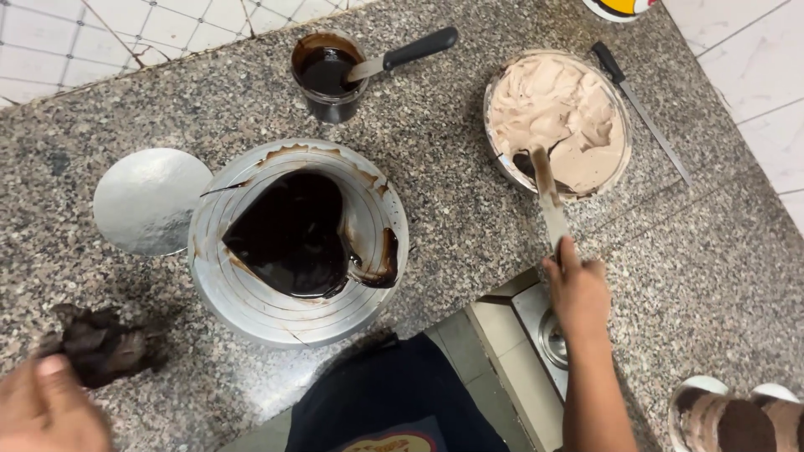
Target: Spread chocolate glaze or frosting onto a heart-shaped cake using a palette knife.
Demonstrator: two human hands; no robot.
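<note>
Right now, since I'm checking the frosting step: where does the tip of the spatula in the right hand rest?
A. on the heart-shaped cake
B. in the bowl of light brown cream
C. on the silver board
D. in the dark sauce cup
B: the right hand holds the spatula with its blade tip in the bowl of light brown cream.

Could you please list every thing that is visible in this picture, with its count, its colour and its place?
Turntable: one, silver, centre-left on the counter.
Heart-shaped cake: one, dark chocolate glaze, on the turntable.
Round board: one, silver, left of the turntable.
Jar of chocolate sauce: one, dark brown, top centre.
Small knife: one, black handle, resting in the jar.
Bowl of cream: one, light brown cream, upper right.
Long knife: one, black handle, right of the bowl.
Spatula: one, metal, blade in the cream.
Crumpled cloth: one, dark brown, lower left.
Granite counter: one, speckled grey.
Left hand: by the cloth.
Right hand: grip on the spatula.
</note>
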